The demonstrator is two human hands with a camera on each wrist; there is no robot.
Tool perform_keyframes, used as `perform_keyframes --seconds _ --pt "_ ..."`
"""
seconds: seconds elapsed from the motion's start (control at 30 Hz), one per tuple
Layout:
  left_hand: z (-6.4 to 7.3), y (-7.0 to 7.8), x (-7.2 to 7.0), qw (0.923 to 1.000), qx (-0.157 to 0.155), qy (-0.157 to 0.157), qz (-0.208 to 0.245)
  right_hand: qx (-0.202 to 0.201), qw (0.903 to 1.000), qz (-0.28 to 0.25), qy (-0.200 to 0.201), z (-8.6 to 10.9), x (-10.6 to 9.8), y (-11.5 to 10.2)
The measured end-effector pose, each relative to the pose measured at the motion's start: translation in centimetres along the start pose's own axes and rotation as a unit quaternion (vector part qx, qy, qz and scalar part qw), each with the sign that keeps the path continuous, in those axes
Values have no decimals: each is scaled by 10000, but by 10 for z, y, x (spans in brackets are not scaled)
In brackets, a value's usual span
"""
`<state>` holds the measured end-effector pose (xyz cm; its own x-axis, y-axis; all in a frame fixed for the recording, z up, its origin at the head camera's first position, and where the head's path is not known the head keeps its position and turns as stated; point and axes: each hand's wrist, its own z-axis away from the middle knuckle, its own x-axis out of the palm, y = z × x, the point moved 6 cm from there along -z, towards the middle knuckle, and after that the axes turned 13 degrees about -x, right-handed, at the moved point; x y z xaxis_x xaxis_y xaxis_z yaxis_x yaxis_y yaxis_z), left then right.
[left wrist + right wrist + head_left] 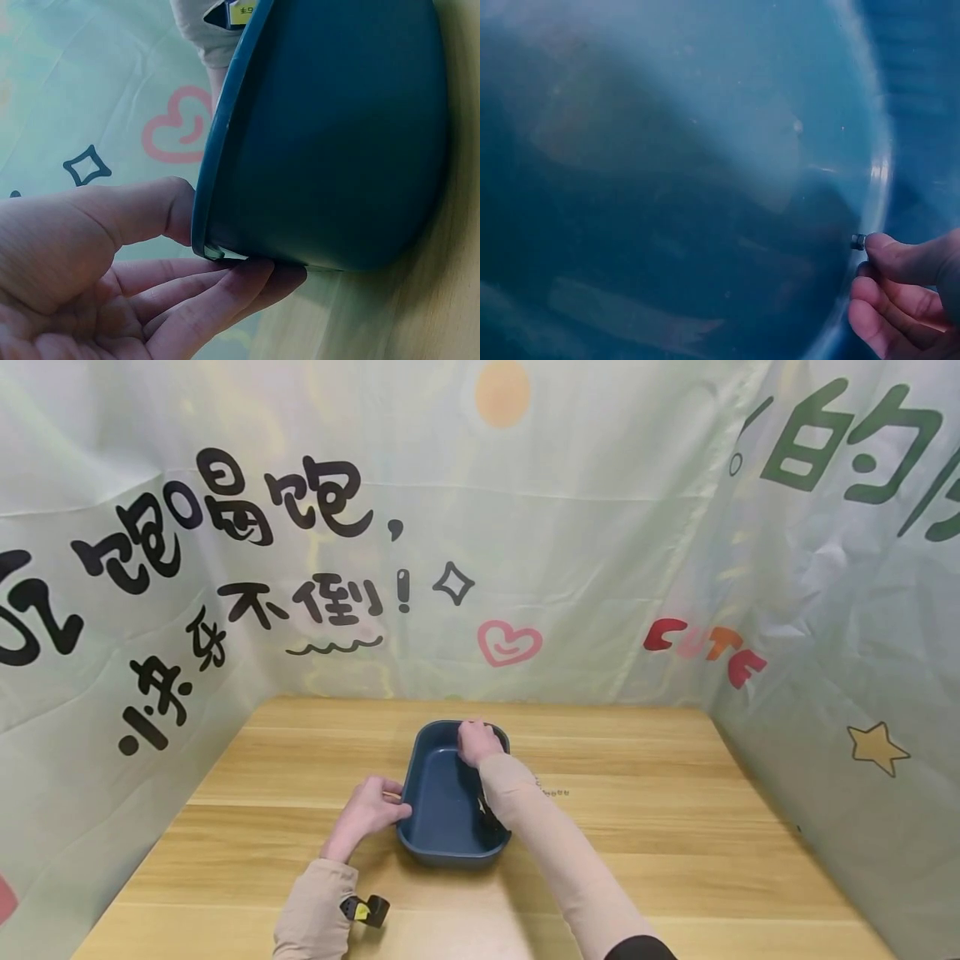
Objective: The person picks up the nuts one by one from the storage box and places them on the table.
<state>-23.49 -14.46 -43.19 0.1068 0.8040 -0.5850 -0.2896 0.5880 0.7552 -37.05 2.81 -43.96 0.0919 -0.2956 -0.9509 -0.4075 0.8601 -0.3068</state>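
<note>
A dark blue rectangular basin [442, 793] with rounded corners sits on the wooden table. My left hand [372, 810] holds its left side; in the left wrist view the thumb lies at the rim [214, 172] and the fingers touch the outer wall below it. My right hand [478, 743] reaches over the far right part of the basin. Between its thumb and fingertips it pinches a small dark metallic piece [858, 241], seen in the right wrist view against the basin's inside. Its exact kind is too small to tell. The right forearm hides part of the basin's right side.
The wooden table [637, 793] is bounded by printed fabric hangings [585, 568] at the back and both sides. A small printed mark [555, 792] shows on the tabletop right of the basin. A black wrist camera [365, 910] is strapped to the left sleeve.
</note>
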Motion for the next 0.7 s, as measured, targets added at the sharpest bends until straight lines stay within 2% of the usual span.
perform_keyframes --seconds 0.7 --pt "0 0 0 10000 -22 -49 17 -236 9994 172 185 -5 11 -3"
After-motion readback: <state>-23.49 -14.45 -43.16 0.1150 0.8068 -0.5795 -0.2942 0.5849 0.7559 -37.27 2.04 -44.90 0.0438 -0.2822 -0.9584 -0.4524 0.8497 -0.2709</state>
